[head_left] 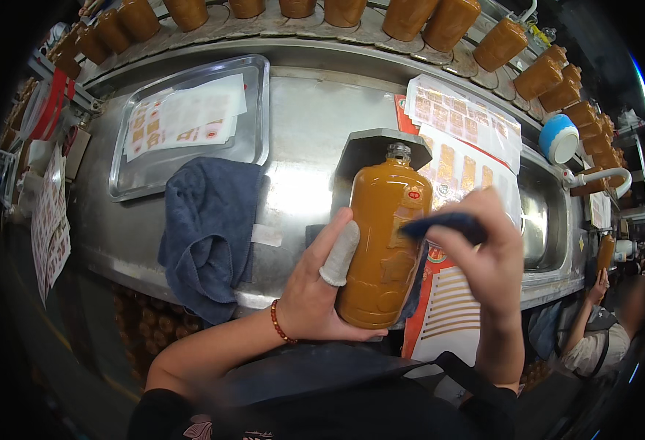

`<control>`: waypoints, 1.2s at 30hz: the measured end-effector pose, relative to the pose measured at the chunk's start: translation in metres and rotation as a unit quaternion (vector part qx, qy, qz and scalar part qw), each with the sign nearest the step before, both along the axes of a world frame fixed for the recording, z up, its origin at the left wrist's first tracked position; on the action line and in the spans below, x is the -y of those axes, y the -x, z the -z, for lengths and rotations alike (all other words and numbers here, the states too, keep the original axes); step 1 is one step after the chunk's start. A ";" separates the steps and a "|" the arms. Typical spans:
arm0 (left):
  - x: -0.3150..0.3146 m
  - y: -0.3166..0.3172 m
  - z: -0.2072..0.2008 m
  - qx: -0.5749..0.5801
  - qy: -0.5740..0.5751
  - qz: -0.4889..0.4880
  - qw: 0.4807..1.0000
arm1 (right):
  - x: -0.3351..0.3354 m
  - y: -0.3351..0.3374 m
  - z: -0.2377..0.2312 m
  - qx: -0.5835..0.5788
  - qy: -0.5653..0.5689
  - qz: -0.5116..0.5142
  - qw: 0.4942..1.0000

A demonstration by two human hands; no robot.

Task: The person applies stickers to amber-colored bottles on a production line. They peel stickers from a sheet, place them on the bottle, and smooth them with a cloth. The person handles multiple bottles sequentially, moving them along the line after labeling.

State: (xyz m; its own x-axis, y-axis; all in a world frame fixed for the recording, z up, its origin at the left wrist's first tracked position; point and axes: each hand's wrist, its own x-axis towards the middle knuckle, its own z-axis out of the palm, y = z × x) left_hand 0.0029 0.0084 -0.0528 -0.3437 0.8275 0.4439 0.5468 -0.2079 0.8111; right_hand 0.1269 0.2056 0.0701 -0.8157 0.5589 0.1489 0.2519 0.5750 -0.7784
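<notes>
A glossy amber-brown bottle (381, 249) with a short clear neck and a small red label leans upright in front of me. My left hand (330, 293) holds it from the left side and under its base; a grey cover sits on one finger. At the bottle's right face, my right hand (487, 249) pinches a dark blue cloth (451, 226) against the raised pattern. That hand is slightly smeared by motion. Behind the bottle's neck stands a dark grey angular block (363, 150), partly hidden by the bottle.
Sticker sheets (469, 121) lie right of the block. At left are a metal tray (260, 110) with more sheets and a crumpled blue towel (209, 227). Several brown bottles (344, 11) line the conveyor behind. A sink (550, 235) and another person (597, 337) are at right.
</notes>
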 end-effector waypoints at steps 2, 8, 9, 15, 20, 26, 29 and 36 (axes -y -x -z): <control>-0.001 0.003 -0.002 -0.013 -0.001 0.003 1.000 | -0.011 0.005 -0.012 -0.031 -0.234 0.028 0.971; -0.006 0.003 0.010 -0.021 -0.028 0.006 0.999 | 0.036 -0.018 -0.019 0.000 -0.228 -0.305 0.925; -0.004 0.003 0.000 0.005 -0.026 0.011 1.000 | 0.018 -0.007 -0.015 0.006 -0.173 -0.246 0.954; -0.003 0.004 0.001 0.005 -0.039 0.009 0.999 | 0.014 0.001 -0.027 -0.005 -0.189 -0.251 0.949; -0.004 0.008 0.002 0.004 -0.043 0.007 0.999 | -0.003 0.007 -0.030 -0.013 -0.223 -0.063 0.973; -0.003 0.006 0.002 0.008 -0.048 0.001 0.999 | 0.002 0.005 -0.027 0.000 -0.288 -0.168 0.943; -0.004 0.005 0.002 0.022 -0.049 0.001 0.999 | 0.007 0.006 -0.024 0.008 -0.347 -0.192 0.918; -0.003 0.005 0.000 0.013 -0.050 -0.001 0.999 | 0.015 0.002 -0.024 0.016 -0.346 -0.224 0.911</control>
State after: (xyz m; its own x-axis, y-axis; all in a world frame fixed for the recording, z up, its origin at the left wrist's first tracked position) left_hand -0.0022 0.0118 -0.0529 -0.3575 0.7786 0.5158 0.5263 -0.2883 0.7999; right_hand 0.1249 0.1901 0.0941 -0.9490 -0.0504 0.3112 -0.1128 0.9760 -0.1862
